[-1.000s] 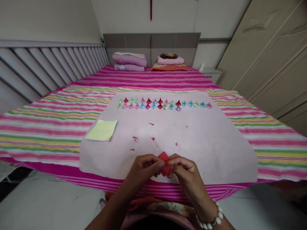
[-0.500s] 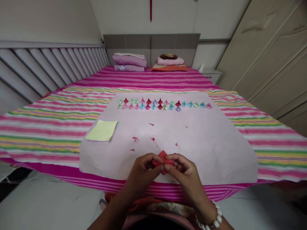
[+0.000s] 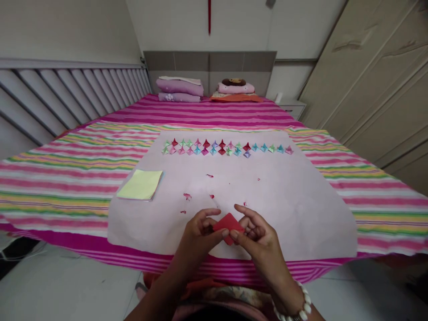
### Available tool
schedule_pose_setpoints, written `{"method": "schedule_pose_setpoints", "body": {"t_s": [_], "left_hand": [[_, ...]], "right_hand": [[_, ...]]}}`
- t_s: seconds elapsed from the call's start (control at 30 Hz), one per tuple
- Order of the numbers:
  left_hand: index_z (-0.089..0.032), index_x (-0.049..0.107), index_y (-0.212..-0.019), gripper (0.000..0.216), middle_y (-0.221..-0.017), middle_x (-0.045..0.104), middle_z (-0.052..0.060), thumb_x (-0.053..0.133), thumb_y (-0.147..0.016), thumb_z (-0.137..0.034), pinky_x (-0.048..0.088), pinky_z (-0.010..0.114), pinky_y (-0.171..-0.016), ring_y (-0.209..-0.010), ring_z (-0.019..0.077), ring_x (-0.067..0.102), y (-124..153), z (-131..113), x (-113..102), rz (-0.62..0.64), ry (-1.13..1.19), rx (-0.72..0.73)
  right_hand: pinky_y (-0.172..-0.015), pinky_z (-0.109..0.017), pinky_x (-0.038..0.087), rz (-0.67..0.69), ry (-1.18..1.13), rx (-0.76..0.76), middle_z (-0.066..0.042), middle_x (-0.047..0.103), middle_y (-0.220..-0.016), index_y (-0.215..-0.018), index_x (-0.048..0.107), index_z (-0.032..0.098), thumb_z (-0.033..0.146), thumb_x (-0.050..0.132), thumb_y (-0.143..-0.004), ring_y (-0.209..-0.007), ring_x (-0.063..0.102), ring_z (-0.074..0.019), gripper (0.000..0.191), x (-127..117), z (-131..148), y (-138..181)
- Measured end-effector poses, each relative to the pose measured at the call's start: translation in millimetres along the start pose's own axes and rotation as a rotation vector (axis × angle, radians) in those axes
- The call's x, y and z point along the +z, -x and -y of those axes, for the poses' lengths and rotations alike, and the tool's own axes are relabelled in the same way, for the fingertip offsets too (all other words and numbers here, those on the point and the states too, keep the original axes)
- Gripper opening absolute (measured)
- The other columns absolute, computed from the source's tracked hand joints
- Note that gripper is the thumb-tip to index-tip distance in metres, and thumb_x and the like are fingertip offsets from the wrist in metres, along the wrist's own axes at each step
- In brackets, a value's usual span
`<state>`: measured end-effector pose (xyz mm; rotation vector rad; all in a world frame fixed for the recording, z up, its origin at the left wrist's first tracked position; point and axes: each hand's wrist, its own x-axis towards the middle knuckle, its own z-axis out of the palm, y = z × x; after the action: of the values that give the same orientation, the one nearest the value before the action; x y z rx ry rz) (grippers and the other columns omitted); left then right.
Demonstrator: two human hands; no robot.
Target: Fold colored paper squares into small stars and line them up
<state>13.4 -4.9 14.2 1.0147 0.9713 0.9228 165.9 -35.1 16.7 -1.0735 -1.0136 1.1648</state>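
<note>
- The red paper [image 3: 228, 224] is a small folded piece held just above the near edge of the pale sheet [image 3: 301, 209], which is spread on the striped bed [image 3: 67, 178].
- The left hand [image 3: 199, 232] pinches the paper's left corner, its thumb and fingers [image 3: 219, 233] closed on it.
- The right hand [image 3: 260, 236] clamps the opposite side between thumb and middle fingers, while its forefinger is lifted clear above the paper. A bead bracelet [image 3: 302, 307] sits on that wrist.
- This two-sided grip likely keeps the small piece steady and flat, facing the person.
- Both wrists angle inward, palms turned toward each other, off the sheet.
- A row of folded paper shapes [image 3: 227, 148] lines the sheet's far edge, seemingly set apart there.
- A yellow paper stack [image 3: 140, 184] lies on the sheet's left edge.
- Red scraps [image 3: 187, 196] dot the sheet's middle.
</note>
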Motion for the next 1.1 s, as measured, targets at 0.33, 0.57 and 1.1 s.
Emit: {"method": "schedule_pose_setpoints", "body": {"t_s": [0.33, 0.57, 1.1], "left_hand": [[-0.016, 0.072, -0.070, 0.017, -0.066, 0.070, 0.001, 0.076, -0.068, -0.032, 0.045, 0.026, -0.068, -0.065, 0.0141, 0.060, 2.9, -10.4, 5.6, 0.051, 0.095, -0.045], [-0.014, 0.067, -0.065, 0.025, -0.061, 0.064, 0.002, 0.069, -0.075, -0.037, 0.042, 0.027, -0.065, -0.063, 0.0153, 0.056, 1.7, -10.4, 5.8, 0.098, 0.072, -0.046], [-0.016, 0.071, -0.067, 0.018, -0.065, 0.069, 0.003, 0.069, -0.076, -0.031, 0.048, 0.030, -0.071, -0.067, 0.0168, 0.062, 7.1, -29.7, 13.7, 0.188, -0.064, 0.013]], "right_hand": [[-0.057, -0.021, 0.049, -0.021, -0.146, -0.018, 0.001, 0.067, -0.072, -0.104, 0.065, 0.023, 0.025, 0.078, -0.071, -0.060, 0.061, -0.0101, 0.036, 3.1, -5.0, 2.7], [-0.061, -0.023, 0.051, 0.070, -0.140, -0.013, -0.001, 0.069, -0.070, -0.101, 0.068, 0.022, 0.029, 0.072, -0.078, -0.062, 0.063, -0.0118, 0.025, 0.6, 0.2, 7.5], [-0.054, -0.026, 0.047, 0.025, -0.043, -0.004, -0.002, 0.067, -0.059, -0.083, 0.070, 0.018, 0.032, 0.068, -0.080, -0.054, 0.059, -0.0142, 0.015, -4.0, 2.1, 11.6]]}}
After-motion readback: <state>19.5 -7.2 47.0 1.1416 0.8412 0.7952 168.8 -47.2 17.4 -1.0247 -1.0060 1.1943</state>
